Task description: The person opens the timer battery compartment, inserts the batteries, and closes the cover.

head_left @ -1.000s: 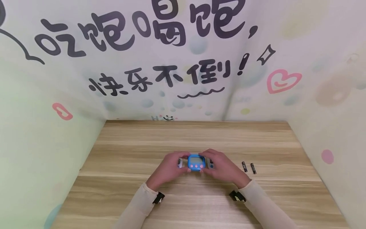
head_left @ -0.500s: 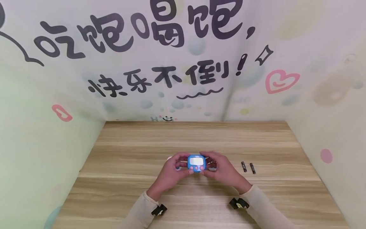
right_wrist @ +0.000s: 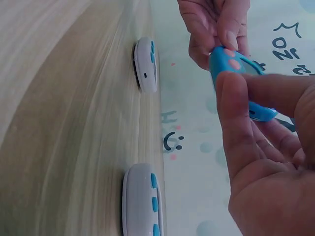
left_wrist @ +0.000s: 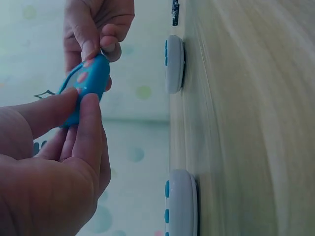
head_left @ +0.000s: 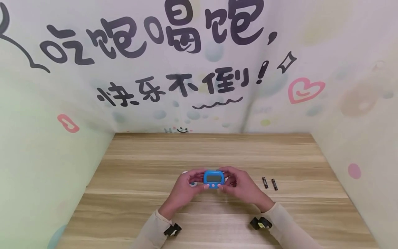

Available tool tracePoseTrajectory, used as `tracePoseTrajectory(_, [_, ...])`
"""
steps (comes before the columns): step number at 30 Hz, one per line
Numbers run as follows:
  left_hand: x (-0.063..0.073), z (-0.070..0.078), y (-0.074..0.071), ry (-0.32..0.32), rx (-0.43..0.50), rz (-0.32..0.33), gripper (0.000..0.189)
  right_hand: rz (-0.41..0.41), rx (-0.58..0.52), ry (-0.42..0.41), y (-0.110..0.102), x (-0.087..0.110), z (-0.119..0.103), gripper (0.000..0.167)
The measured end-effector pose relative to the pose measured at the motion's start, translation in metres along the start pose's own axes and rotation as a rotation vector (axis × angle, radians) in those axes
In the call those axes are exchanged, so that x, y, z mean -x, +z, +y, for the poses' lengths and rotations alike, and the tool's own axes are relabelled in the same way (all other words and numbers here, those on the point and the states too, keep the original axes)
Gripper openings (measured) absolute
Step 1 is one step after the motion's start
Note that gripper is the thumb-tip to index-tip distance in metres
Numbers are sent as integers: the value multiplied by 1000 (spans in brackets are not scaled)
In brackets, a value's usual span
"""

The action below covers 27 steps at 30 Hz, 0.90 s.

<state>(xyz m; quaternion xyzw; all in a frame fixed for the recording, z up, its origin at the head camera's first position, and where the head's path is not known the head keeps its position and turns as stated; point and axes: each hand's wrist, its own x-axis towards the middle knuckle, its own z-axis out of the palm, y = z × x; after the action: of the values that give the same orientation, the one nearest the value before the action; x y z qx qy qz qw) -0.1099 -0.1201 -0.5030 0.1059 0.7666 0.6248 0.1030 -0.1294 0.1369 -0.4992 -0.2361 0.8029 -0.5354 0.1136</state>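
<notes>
A small blue digital timer [head_left: 214, 179] with a grey screen and pink buttons is held up between both hands, above the table. My left hand [head_left: 183, 188] pinches its left end, thumb on the front by the buttons and fingers behind. At the opposite end, my right hand [head_left: 242, 185] pinches it the same way. The thumbs overlap the outer buttons in the head view. Below, on the table, lie two white timers with blue buttons: a near one [left_wrist: 182, 201] and a far one [left_wrist: 174, 64] in the left wrist view. The hands mostly hide them in the head view.
Two small black batteries [head_left: 269, 183] lie side by side on the wood-grain table [head_left: 149, 152], right of the right hand. Printed walls [head_left: 174, 114] enclose the table at the back and both sides.
The timer has tilted in the hands: its screen flashed white half a second ago and is dark grey now. The thumbs have come over its outer buttons. The batteries lie as before.
</notes>
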Motion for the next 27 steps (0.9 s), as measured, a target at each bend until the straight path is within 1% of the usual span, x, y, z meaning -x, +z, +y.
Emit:
tracePoseTrajectory(3, [1,1,0,16,-17,9,37,-3,-68,-14,0,0,0,35])
tracePoseTrajectory(6, [1,2,0,12,11,18,32,13,-83,-19,1,0,-1,26])
tracePoseTrajectory(9, [0,2,0,3,48,26,30,29,-75,-28,2,-1,-3,23])
tracePoseTrajectory(11, [0,2,0,0,80,24,29,28,-97,-31,2,-1,-4,22])
tracePoseTrajectory(13, [0,2,0,-11,114,18,33,23,-123,-34,2,-1,-4,22])
tracePoseTrajectory(15, [0,2,0,-25,148,9,42,18,-131,-37,1,-1,-4,22])
tracePoseTrajectory(18, [1,1,1,-38,177,-3,59,13,-97,-51,0,-2,-2,27])
tracePoseTrajectory(20, [1,0,1,-45,189,-7,65,6,-52,-64,-1,-3,0,34])
tracePoseTrajectory(24, [0,0,2,-51,206,-16,67,-12,11,-71,-3,-7,-1,53])
tracePoseTrajectory(27, [-1,1,3,-60,213,-26,66,-11,22,-71,-4,-8,-4,60])
